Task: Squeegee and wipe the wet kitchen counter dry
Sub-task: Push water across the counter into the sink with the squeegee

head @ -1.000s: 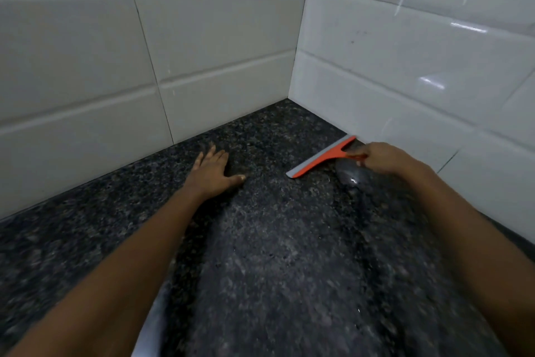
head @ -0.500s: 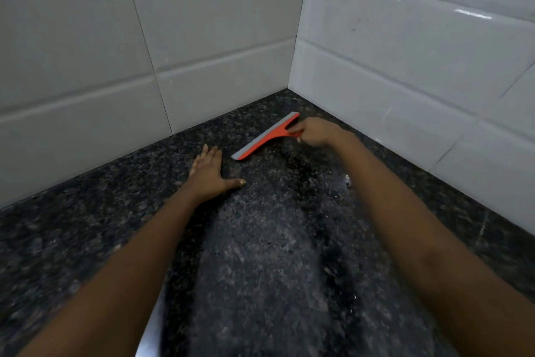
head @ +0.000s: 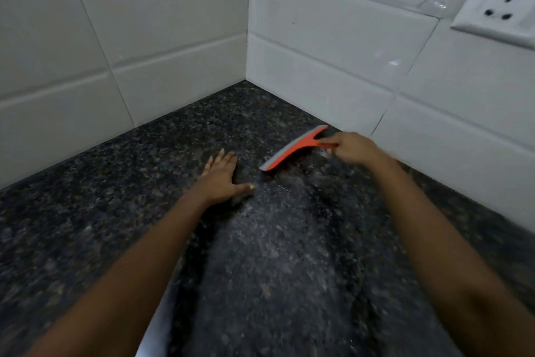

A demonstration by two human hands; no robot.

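An orange squeegee (head: 293,148) with a grey rubber blade lies blade-down on the dark speckled granite counter (head: 121,212), close to the right wall. My right hand (head: 354,147) is closed around its handle, which the fingers hide. My left hand (head: 221,178) rests flat on the counter with fingers spread, just left of the blade's near end. Wet sheen and small water streaks show on the stone below the blade.
White tiled walls meet in a corner (head: 247,79) behind the hands. A white wall socket (head: 503,6) sits high on the right wall. A strip of metal edge (head: 153,336) shows at the bottom between my forearms.
My right hand has drawn the squeegee back from the corner toward the right and nearer to me. My left hand has stayed flat in place.
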